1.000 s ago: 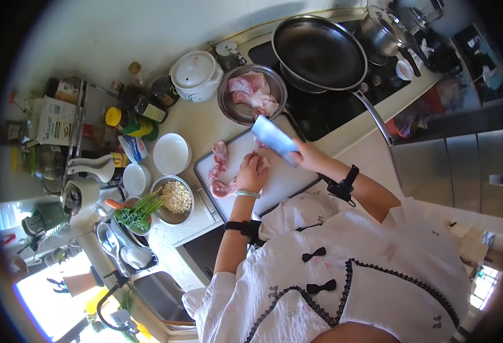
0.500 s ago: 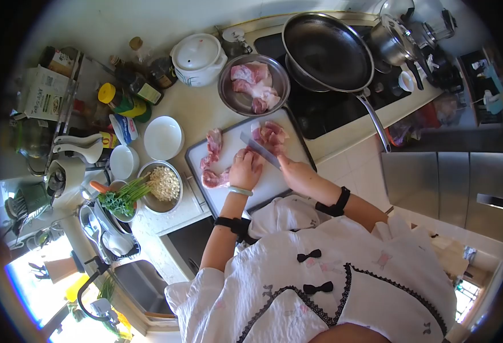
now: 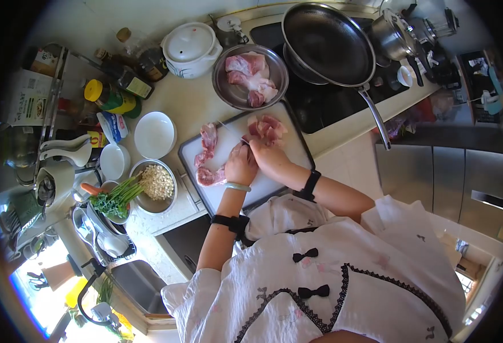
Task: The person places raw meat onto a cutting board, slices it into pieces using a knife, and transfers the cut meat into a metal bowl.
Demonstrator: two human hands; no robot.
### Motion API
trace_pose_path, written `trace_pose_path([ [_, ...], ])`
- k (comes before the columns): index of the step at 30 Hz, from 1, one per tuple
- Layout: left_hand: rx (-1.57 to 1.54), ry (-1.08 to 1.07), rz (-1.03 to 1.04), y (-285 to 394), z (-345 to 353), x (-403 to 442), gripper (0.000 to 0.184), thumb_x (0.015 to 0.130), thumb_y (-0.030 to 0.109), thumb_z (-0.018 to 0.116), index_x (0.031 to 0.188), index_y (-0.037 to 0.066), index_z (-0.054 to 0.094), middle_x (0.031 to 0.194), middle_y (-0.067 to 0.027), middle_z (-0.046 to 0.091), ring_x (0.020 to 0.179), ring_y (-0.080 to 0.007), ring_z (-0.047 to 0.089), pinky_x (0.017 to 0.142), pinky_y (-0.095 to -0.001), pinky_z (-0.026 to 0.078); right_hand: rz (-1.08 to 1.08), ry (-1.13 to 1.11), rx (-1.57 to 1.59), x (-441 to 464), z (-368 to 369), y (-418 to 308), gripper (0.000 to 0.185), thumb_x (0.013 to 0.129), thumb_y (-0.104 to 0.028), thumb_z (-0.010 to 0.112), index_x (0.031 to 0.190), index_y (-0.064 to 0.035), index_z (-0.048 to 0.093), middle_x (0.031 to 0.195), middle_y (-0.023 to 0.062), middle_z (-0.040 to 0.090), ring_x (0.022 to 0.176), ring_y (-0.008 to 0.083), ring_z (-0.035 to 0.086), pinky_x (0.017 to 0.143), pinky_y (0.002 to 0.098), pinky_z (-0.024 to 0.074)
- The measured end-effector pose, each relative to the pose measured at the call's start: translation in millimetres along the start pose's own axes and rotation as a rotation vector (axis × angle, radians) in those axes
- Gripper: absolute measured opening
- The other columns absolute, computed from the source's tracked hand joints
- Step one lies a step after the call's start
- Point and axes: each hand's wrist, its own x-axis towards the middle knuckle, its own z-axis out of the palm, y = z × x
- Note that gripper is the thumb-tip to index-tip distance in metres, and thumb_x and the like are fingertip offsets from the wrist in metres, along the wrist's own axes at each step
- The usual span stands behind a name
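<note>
I look down on a pale bench (image 3: 188, 103), where a broad dark pan (image 3: 325, 46) sits over the black hob (image 3: 331, 108) at the far side. Nearer lies the cutting board (image 3: 294, 150), best kept from sliding while both hands press there. A steel bowl (image 3: 221, 91) stands at its far edge, holding the largest piece of raw meat (image 3: 254, 74). Low over the board, the left hand (image 3: 240, 164) and the right hand (image 3: 268, 159) come together. I see the left grip curled inward, but cannot tell whether it pinches anything; the right grip is bent over, its fingertips hidden, so I cannot tell what it closes on either. Just beyond them lies a pile of cut meat (image 3: 268, 128); left of them, smaller still, are an upper meat strip (image 3: 207, 140) and a lower meat strip (image 3: 208, 176). For clean work this close, I would tuck the left fingertips behind the knuckles, steady the meat with flat pressure, and let the right hand draw in long, even strokes, clear of the other's fingers.
</note>
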Motion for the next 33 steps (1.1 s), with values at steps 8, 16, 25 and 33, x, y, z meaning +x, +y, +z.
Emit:
trace_pose_path([
  [8,0.040,0.029,0.050,6,-5,-3,0.036,0.068,0.021,0.066,0.097,0.002,0.056,0.101,-0.0180,0.059,0.089,-0.0364,0.058,0.077,-0.0418,0.049,0.225,-0.377,0.034,-43,-44,-12,0.029,0.085,-0.014,0.043,0.111,-0.0016,0.040,0.081,0.0194,0.061,0.064,0.0344,0.062,0.052,0.0435,0.0488],
  [16,-0.058,-0.067,-0.048,5,-12,6,0.029,0.074,0.018,0.060,0.098,0.003,0.057,0.110,-0.0178,0.057,0.095,-0.0363,0.056,0.079,-0.0438,0.048,0.152,-0.154,0.068,14,4,-4,0.021,0.085,-0.013,0.044,0.102,-0.0019,0.040,0.077,0.0205,0.060,0.066,0.0352,0.062,0.052,0.0454,0.0474],
  [25,-0.113,-0.046,0.001,2,-11,6,0.027,0.068,0.016,0.063,0.091,0.003,0.057,0.093,-0.0170,0.059,0.089,-0.0366,0.056,0.079,-0.0434,0.046,0.290,-0.555,0.023,-22,-33,-11,0.018,0.086,-0.011,0.041,0.100,-0.0007,0.042,0.080,0.0226,0.060,0.073,0.0339,0.063,0.055,0.0436,0.0487],
  [33,-0.119,0.001,-0.022,-3,5,2,0.030,0.068,0.016,0.063,0.093,0.003,0.054,0.089,-0.0173,0.058,0.087,-0.0370,0.055,0.078,-0.0440,0.046,0.075,-0.067,0.074,23,4,3,0.020,0.084,-0.010,0.045,0.101,-0.0001,0.041,0.071,0.0241,0.059,0.069,0.0392,0.061,0.056,0.0493,0.0462],
])
